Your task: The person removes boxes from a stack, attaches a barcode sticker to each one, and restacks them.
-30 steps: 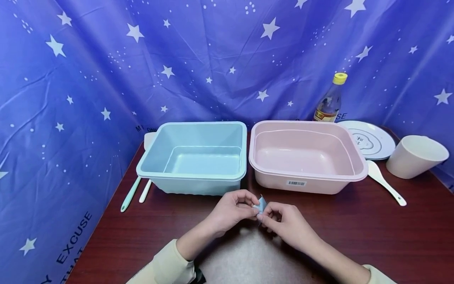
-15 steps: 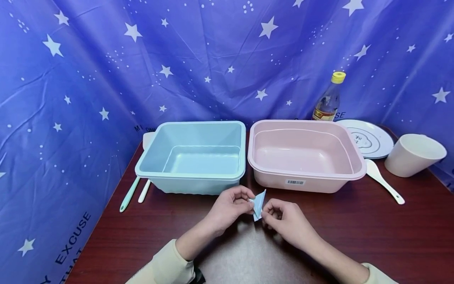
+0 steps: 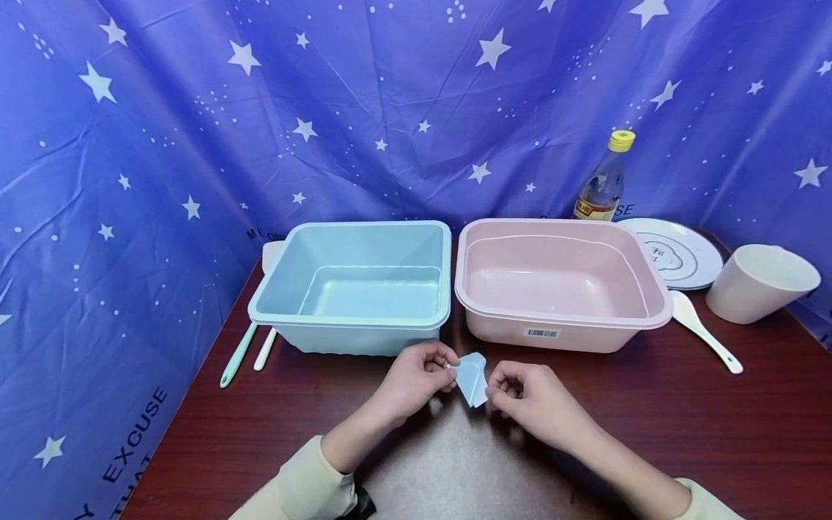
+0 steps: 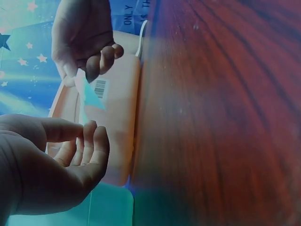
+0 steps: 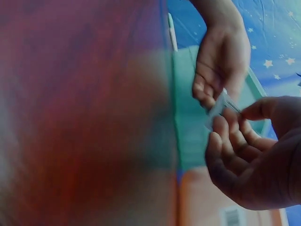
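Note:
A small piece of light blue folded paper (image 3: 471, 379) is held between the two hands, just in front of the tubs and above the table. Diagonal creases cross it and its edges come to points. My left hand (image 3: 416, 379) pinches its left edge between thumb and fingertips. From the other side, my right hand (image 3: 533, 397) pinches the lower right edge. In the left wrist view the paper (image 4: 91, 94) stretches between both sets of fingertips. The right wrist view shows the paper (image 5: 218, 108) nearly edge-on, partly behind the right fingers.
A light blue tub (image 3: 364, 321) and a pink tub (image 3: 565, 325) stand side by side behind the hands. Green (image 3: 237, 357) and white handles (image 3: 265, 350) lie left. At right are a white spoon (image 3: 705, 336), plate (image 3: 698, 256), cup (image 3: 747, 289) and yellow-capped bottle (image 3: 601, 188).
The hands have drawn slightly apart. The blue paper, mostly covered by fingers at first, has opened out and shows a wider creased face now.

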`<action>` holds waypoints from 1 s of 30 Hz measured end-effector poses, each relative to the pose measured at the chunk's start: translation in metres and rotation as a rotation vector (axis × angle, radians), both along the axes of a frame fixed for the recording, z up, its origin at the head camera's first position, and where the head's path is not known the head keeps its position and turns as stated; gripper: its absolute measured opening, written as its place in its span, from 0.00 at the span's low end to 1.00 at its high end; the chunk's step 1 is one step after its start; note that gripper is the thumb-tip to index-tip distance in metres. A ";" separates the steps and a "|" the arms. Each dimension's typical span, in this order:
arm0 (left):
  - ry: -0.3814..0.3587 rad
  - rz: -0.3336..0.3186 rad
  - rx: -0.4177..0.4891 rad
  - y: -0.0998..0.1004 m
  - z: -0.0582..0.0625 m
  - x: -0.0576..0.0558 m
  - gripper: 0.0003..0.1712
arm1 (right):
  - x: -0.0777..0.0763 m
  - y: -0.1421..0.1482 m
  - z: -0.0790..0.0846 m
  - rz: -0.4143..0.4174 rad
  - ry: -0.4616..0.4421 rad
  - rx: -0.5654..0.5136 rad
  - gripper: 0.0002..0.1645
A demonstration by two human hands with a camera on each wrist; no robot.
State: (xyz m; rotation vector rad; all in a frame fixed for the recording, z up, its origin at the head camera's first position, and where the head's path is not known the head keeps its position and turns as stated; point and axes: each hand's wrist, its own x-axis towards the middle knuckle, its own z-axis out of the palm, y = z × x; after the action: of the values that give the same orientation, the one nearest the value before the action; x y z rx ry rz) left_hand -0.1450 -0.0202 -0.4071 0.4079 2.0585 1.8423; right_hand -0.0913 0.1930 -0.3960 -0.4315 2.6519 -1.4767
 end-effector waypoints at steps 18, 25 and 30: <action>0.001 -0.101 -0.193 -0.004 -0.001 0.006 0.08 | -0.013 0.048 0.031 0.113 -0.099 0.235 0.08; 0.258 -0.124 -0.407 -0.005 -0.001 0.005 0.07 | -0.013 0.048 0.027 0.189 -0.181 0.099 0.04; 0.390 -0.101 -0.340 -0.002 0.001 0.005 0.09 | -0.013 0.047 0.024 0.265 -0.234 0.003 0.05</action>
State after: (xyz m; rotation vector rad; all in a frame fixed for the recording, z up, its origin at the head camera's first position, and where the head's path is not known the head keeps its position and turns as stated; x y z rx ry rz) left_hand -0.1400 -0.0219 -0.4056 0.8099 2.4948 1.3993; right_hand -0.1042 0.2401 -0.3717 -0.5479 2.3145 -1.3514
